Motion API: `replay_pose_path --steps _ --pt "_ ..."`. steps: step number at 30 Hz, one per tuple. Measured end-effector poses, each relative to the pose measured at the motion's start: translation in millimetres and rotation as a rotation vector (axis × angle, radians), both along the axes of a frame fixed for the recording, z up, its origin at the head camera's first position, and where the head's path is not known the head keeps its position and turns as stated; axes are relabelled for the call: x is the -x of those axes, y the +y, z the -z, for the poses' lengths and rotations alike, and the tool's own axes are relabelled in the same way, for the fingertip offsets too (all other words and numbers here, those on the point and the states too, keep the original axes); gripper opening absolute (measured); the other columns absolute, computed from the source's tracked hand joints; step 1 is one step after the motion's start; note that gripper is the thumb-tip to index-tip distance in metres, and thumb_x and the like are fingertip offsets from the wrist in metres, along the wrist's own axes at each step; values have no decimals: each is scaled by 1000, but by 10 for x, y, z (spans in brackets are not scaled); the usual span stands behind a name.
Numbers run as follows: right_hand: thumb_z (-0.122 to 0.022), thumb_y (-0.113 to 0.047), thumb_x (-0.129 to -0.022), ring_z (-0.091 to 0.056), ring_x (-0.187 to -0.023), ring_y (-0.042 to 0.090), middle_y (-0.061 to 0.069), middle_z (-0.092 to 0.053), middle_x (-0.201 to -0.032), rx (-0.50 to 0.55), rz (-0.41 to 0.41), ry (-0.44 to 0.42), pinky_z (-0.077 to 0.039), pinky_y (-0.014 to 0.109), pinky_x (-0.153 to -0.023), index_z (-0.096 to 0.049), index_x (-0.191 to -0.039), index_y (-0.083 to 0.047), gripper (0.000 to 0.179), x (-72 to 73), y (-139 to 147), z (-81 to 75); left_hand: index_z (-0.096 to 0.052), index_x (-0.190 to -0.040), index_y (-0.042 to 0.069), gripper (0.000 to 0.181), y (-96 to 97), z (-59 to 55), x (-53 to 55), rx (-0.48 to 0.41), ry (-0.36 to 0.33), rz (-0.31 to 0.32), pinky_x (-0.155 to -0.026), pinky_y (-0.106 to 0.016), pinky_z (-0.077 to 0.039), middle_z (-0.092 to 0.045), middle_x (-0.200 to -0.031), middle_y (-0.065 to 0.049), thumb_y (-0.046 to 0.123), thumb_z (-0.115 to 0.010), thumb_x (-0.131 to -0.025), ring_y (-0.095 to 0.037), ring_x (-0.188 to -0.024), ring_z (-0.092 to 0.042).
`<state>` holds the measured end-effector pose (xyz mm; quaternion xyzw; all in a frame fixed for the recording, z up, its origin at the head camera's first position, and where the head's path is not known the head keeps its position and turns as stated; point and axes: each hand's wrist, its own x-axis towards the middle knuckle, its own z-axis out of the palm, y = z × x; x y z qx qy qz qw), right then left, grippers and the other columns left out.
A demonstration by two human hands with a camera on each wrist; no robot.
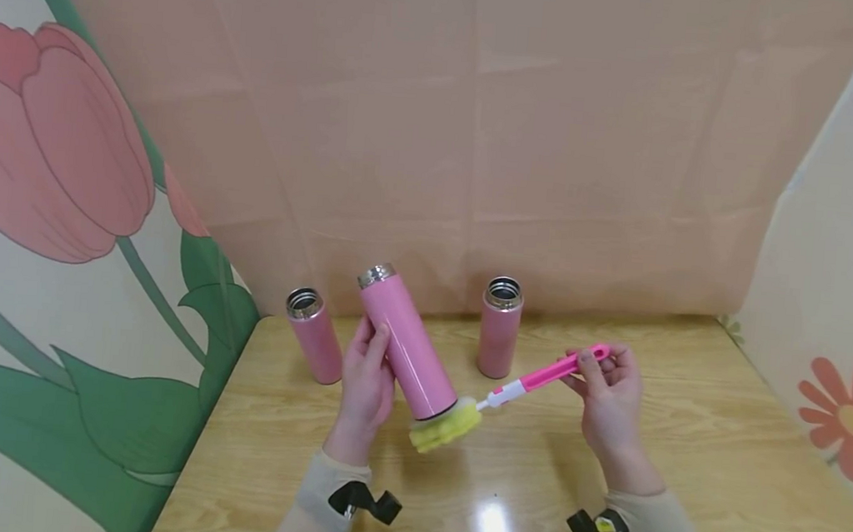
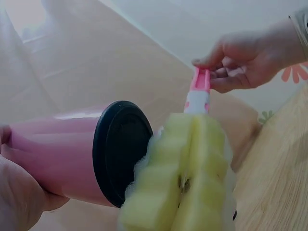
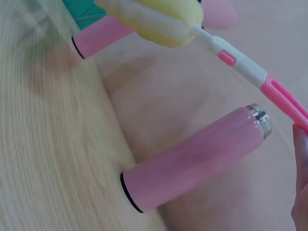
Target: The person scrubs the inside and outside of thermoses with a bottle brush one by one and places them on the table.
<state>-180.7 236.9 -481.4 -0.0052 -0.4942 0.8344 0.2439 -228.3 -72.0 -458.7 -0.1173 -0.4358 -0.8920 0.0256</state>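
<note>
In the head view my left hand [image 1: 368,382] grips a pink thermos bottle [image 1: 411,348] by its side, tilted, its steel neck up to the left and its base down to the right. My right hand [image 1: 612,397] pinches the pink handle end of a bottle brush [image 1: 549,374]. The brush's yellow sponge head [image 1: 446,426] is at the bottle's base; the left wrist view shows the sponge [image 2: 178,178] beside the dark base [image 2: 122,151], overlapping its edge. Whether they touch I cannot tell for sure. Both hands are above the table.
Two more lidless pink bottles stand on the wooden table [image 1: 720,456]: one at left [image 1: 316,337], one at back centre [image 1: 500,330]. A pink-beige sheet [image 1: 474,136] hangs behind the table. Flower-patterned panels [image 1: 67,154] flank both sides.
</note>
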Motion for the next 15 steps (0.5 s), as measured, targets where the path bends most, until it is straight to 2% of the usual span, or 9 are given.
replay_pose_path --steps 7,12,15 --pt "-60 0 -107 -77 -84 22 13 -75 -96 43 -65 66 -66 35 -76 -52 -110 0 9 -25 6 -32 -34 -167 12 55 12 -2 12 -11 -8 -2 -116 -44 -47 -51 -157 -18 19 -50 -115 -33 -139 -54" --pt "-63 -2 -106 -77 -84 21 12 -75 -96 -25 -3 0 -65 35 -76 -51 -112 2 13 -12 24 -20 -31 -169 13 61 14 23 14 30 -12 -7 -115 -45 -48 -49 -160 -15 20 -54 -114 -33 -139 -54" --pt "-65 -2 -106 -77 -84 21 15 -75 -98 -55 29 -41 -65 37 -76 -51 -112 2 15 -7 29 -5 -30 -170 13 66 18 46 17 50 -33 -38 -112 -44 -51 -49 -161 -14 19 -59 -112 -31 -137 -56"
